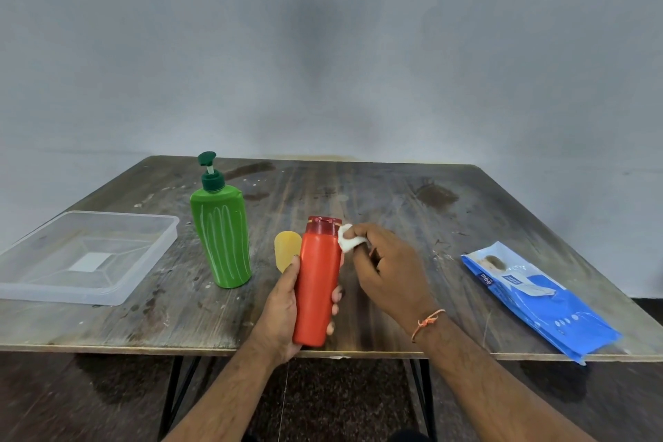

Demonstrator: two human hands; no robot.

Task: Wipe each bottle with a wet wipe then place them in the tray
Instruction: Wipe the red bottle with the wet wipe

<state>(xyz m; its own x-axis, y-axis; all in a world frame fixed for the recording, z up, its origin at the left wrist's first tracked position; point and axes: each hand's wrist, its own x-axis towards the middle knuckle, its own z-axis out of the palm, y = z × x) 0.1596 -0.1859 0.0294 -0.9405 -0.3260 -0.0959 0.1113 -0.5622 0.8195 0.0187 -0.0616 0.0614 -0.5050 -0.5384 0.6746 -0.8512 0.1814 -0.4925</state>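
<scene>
My left hand (281, 312) grips an orange-red bottle (317, 283) with a red cap, held upright above the table's near edge. My right hand (385, 273) pinches a bunched white wet wipe (347, 244) and presses it against the bottle's upper right side, just below the cap. A green pump bottle (221, 240) stands upright to the left. Behind the red bottle a yellow object (286, 249) shows in part, the rest hidden by my left hand and the bottle. A clear plastic tray (150, 255) lies at the far left with nothing in it.
A blue wet-wipe pack (538, 301) lies flat at the right, reaching the wooden table's (394, 197) front edge. A grey wall stands behind the table. Dark floor and black table legs show below the near edge.
</scene>
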